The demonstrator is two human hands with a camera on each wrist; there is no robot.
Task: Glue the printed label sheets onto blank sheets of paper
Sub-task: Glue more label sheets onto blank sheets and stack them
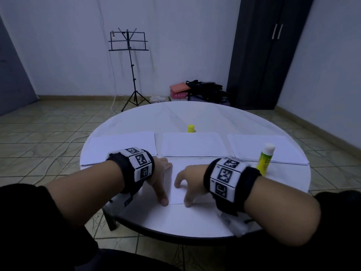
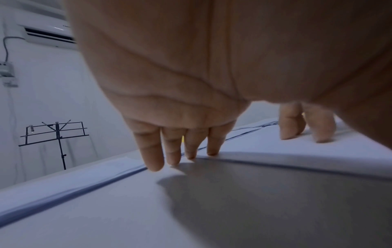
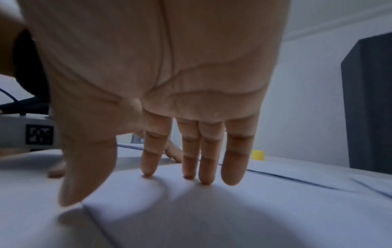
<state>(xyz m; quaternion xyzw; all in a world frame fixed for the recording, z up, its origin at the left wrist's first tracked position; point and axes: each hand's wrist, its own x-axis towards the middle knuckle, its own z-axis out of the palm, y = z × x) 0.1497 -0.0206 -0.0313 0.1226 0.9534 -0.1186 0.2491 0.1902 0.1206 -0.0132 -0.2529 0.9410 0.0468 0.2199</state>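
Sheet [image 1: 178, 184]: lay flat on table [image 1: 195, 218], near edge, below three paper stacks. Both hands, left [image 1: 158, 177] and right [image 1: 192, 182], pressed it with fingers [image 3: 233, 166] straight and spread. Judged light, limp, crease-prone; best lifted by an edge.

It looks like a room in a home. It has a tiled floor [image 1: 48, 133], a dark wardrobe [image 1: 263, 55], a music stand [image 1: 129, 42], an air conditioner [image 2: 46, 35] and a round white table [image 1: 195, 112].
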